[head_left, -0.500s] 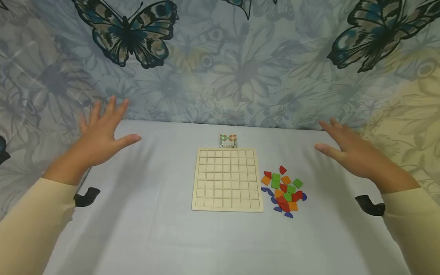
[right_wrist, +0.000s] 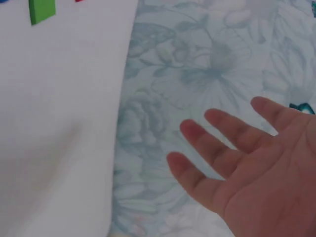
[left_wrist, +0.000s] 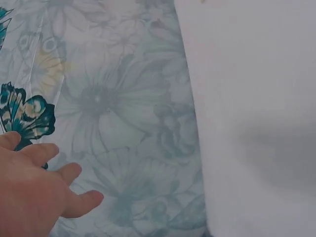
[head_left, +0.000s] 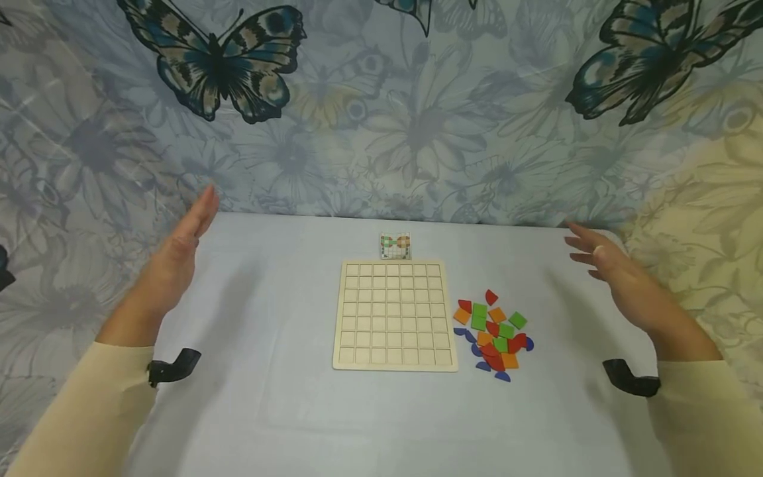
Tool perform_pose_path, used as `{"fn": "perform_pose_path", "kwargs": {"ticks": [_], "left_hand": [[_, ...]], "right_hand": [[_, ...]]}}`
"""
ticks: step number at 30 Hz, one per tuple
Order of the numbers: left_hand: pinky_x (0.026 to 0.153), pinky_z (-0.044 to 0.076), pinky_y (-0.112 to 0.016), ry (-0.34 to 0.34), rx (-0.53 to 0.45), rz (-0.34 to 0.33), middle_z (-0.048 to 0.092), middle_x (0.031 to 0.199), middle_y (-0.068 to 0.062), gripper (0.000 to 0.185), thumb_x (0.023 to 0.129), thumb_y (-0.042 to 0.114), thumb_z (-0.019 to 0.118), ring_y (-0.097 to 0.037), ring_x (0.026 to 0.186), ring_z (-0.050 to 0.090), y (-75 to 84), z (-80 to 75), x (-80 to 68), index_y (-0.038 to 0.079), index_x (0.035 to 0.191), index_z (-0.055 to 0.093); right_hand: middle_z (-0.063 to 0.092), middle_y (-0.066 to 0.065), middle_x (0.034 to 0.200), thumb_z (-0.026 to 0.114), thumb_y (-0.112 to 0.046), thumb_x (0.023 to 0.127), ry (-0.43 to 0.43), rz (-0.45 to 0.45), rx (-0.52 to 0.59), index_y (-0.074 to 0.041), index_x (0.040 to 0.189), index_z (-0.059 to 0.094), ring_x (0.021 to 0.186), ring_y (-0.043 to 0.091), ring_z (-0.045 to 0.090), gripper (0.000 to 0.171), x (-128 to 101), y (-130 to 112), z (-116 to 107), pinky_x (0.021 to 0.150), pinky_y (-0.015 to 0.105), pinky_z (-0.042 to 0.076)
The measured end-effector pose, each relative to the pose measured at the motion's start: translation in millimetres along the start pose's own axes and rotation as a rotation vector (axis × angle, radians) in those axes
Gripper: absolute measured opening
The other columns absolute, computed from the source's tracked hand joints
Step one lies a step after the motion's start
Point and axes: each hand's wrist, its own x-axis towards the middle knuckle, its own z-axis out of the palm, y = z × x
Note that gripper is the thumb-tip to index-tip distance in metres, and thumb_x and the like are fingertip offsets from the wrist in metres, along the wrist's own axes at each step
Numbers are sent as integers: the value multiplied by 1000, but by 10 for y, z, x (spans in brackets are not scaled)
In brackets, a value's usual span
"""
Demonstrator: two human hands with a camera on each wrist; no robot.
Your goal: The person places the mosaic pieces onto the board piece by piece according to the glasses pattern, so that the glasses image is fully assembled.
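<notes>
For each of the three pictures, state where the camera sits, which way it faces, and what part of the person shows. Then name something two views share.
Head: on the head, facing forward and down at the grid board, coloured tiles, both sleeves, left hand and right hand.
Left wrist: faces the table edge and butterfly cloth; left hand shows.
Right wrist: faces the table edge; right hand shows.
Shared: a green tile appears in head and right wrist views.

The left hand, fingers spread and holding nothing, hovers before the butterfly-printed cloth, beside the white worktop.
</notes>
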Motion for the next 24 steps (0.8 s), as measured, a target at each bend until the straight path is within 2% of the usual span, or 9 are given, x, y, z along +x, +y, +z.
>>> {"fn": "perform_pose_path", "kwargs": {"ticks": [1,4,6,8,11,14,19,22,24], "left_hand": [[116,-30,-49,-1,-85,9,6,182,-13,97,105,70,56,-30,166,-5,-43,20,-20,18,176,17],[113,-33,-50,-14,-285,29,9,181,-12,98,104,75,51,-30,166,-6,-170,87,-102,21,177,15],[114,-32,-51,-21,-364,33,10,181,-11,99,103,79,46,-31,166,-6,-269,140,-175,22,177,13],[114,-31,-53,-7,-417,21,11,181,-12,101,102,82,43,-31,166,-5,-384,214,-242,22,178,12],[115,-29,-56,38,-453,-4,13,181,-13,104,101,85,40,-31,165,-4,-583,366,-312,19,177,13],[114,-28,-60,71,-516,-22,15,179,-16,106,101,86,38,-32,165,-3,-776,567,-336,16,177,14],[116,-23,-62,116,-596,-104,15,179,-20,113,97,91,34,-31,165,5,-1079,955,-333,12,176,15],[118,-16,-60,141,-563,-161,16,178,-24,116,97,91,33,-29,165,9,-1226,1129,-319,7,175,15],[120,-10,-59,136,-481,-179,17,177,-26,112,101,87,30,-30,165,10,-1310,1193,-307,4,174,17]], "right_hand": [[39,9,167,20,-41,120,8,-5,30,-25,175,27,139,12,46,58,-24,26,22,107,18,33],[48,0,161,19,-46,120,25,-23,103,-23,174,30,137,15,52,60,-90,92,101,101,19,41],[51,1,160,20,-46,120,28,-39,150,-20,174,31,137,16,54,61,-123,143,167,101,20,42],[53,2,158,23,-42,120,46,-39,150,-18,173,32,136,16,56,59,-155,203,250,101,21,43],[58,-1,153,39,-26,120,83,-4,124,-18,172,35,132,11,59,53,-184,335,377,100,17,45],[61,-1,149,53,-9,114,110,55,82,-17,169,39,128,5,62,57,-220,486,508,96,14,47],[63,7,147,63,-11,112,123,127,91,-10,167,42,124,4,62,59,-275,695,722,95,13,48],[63,12,146,65,-12,111,129,132,76,-4,164,44,125,4,59,57,-301,784,816,96,11,46],[64,14,145,67,-11,110,145,130,57,0,161,48,124,4,58,55,-317,825,859,96,11,44]]}}
